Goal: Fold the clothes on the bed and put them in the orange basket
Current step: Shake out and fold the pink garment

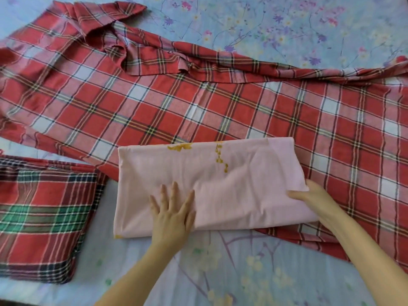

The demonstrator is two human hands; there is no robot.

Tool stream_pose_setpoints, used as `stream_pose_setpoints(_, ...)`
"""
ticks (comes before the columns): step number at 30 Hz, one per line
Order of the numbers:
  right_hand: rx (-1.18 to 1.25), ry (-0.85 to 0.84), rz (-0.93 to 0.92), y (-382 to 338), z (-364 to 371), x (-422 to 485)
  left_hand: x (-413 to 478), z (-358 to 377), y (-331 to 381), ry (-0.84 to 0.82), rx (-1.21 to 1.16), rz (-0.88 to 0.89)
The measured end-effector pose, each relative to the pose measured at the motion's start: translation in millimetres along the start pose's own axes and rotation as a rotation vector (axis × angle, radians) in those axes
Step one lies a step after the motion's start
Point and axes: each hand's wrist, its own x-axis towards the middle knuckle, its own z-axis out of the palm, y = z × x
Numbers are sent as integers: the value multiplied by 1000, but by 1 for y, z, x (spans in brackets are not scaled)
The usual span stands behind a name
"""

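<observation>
Front: bare bed [265, 272]. On the pink cloth [220, 173], near its front edge, the left hand [172, 215] presses flat, fingers spread. At its right edge the right hand [309, 195] pinches it. A folded plaid [42, 217] lies left, apart. The cloth's far half overlaps the spread red sheet [198, 102]; bare bed beyond.

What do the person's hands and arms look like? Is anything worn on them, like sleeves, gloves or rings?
The left hand and the right hand wear no gloves, and no ring shows on the visible fingers. The left forearm and right forearm are uncovered: no sleeve, watch or bracelet as far as the picture reaches.
</observation>
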Motion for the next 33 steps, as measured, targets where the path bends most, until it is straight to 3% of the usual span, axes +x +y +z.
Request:
stream_pose_setpoints(3,-10,-85,-151,-26,-2,-23,-2,-3,-4,-3,38,10)
stream_pose_setpoints(5,-96,-128,-269,-41,5,-39,-8,-13,-1,84,-5,60)
stream_pose_setpoints(9,-252,-139,-358,-57,22,-55,-7,-24,43,147,-100,304)
stream_pose_setpoints(13,-218,-135,-290,-55,26,-60,-1,-3,91,-78,-54,470)
stream_pose_setpoints(16,-304,-133,-338,-52,36,-67,3,3,88,-134,-37,506)
stream_pose_setpoints(18,-460,-134,-401,-57,53,-74,5,-12,77,-108,-373,465)
stream_pose_setpoints(19,-578,-135,-426,-61,66,-77,12,-27,71,-139,-710,342)
stream_pose_setpoints(21,-823,-116,-450,-69,99,-82,30,-55,57,-276,-1439,-116)
stream_pose_setpoints(23,-945,-106,-447,-69,137,-82,52,-70,38,-280,-1763,-334)
stream_pose_setpoints(25,-1001,-94,-407,-61,172,-76,72,-82,31,-231,-1691,-349)
stream_pose_setpoints(28,-1019,-69,-399,-43,204,-70,95,-85,39,-51,-1305,-345)
stream_pose_setpoints(31,-906,-79,-516,-23,204,-70,115,-81,43,143,-910,-369)
stream_pose_setpoints(33,-787,-144,-578,-6,192,-69,127,-83,42,148,-791,-400)
